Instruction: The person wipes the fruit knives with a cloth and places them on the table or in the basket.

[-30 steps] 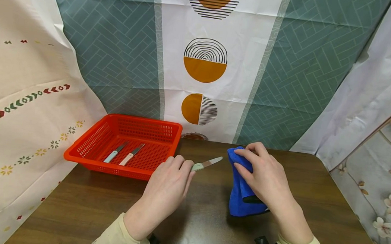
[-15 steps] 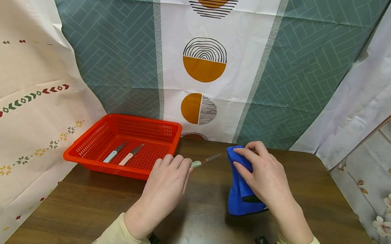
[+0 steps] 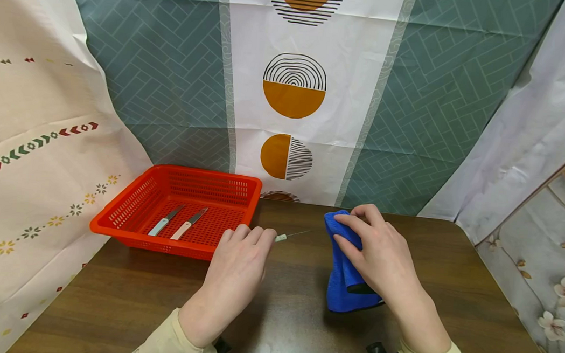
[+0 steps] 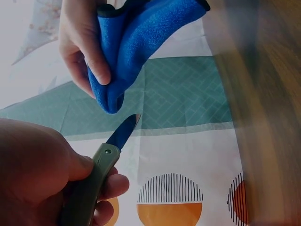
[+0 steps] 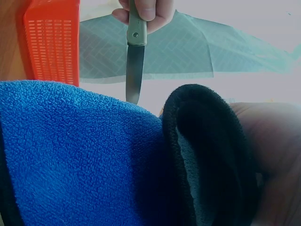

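My left hand [image 3: 239,273] grips a small knife [image 4: 102,162] by its pale green handle, the blade pointing right toward the cloth. In the head view the blade shows edge-on as a thin line. A folded blue cloth [image 3: 345,266] with dark edging hangs from my right hand [image 3: 380,247], which pinches it between thumb and fingers above the table. Knife tip and cloth are a small gap apart in the head view. Seen from the right wrist, the blade [image 5: 135,73] stands just beyond the cloth's upper edge, broad side showing.
A red plastic basket [image 3: 114,230] stands at the back left of the brown wooden table [image 3: 297,328]. Inside lie a knife with a light blue handle [image 3: 158,227] and another with a pale pink handle [image 3: 181,231]. Patterned fabric [image 3: 171,83] hangs behind and at both sides.
The knife has turned in my left hand, its blade going from broad side to edge-on in the head view. The right hand and cloth have shifted only slightly left.
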Motion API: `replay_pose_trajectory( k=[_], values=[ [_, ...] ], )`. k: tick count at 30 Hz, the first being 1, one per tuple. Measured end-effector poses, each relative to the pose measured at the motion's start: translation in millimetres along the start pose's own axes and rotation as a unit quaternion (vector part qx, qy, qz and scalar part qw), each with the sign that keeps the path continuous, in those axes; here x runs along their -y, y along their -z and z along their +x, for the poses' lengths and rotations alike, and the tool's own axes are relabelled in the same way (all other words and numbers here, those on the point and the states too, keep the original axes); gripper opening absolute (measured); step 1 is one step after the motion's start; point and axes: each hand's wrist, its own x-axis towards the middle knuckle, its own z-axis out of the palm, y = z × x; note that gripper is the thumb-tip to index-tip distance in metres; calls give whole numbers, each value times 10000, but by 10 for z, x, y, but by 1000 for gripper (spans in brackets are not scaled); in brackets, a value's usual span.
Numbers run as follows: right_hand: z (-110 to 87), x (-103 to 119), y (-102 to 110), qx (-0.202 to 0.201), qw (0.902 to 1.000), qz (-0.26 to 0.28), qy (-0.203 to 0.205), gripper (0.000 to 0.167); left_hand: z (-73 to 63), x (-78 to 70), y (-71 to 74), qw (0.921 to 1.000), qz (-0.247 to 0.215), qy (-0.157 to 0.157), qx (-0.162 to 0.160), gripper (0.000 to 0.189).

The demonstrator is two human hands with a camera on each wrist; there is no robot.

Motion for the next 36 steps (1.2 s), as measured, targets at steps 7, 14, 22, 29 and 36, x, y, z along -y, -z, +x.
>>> replay_pose_trajectory(
  k=[7, 14, 22, 29, 36],
  values=[
    [5, 23, -5, 23, 10000, 10, 11, 40, -5, 2, 0, 10000, 22, 14, 32, 32],
    [-1, 40, -13, 11, 10000, 20, 69, 40, 0, -2, -11, 9998, -183, -44, 72, 35],
    [-6, 50, -19, -11, 9999, 37, 125, 40, 0, 2, -38, 9988, -464, 4, -127, 33],
    [-13, 87, -24, -64, 9996, 80, 259, 40, -5, -13, -38, 9985, -521, 61, -158, 36],
    [-22, 141, -41, -43, 9991, 119, 399, 41, -4, -28, -30, 9989, -470, 41, -33, 30]
  ],
)
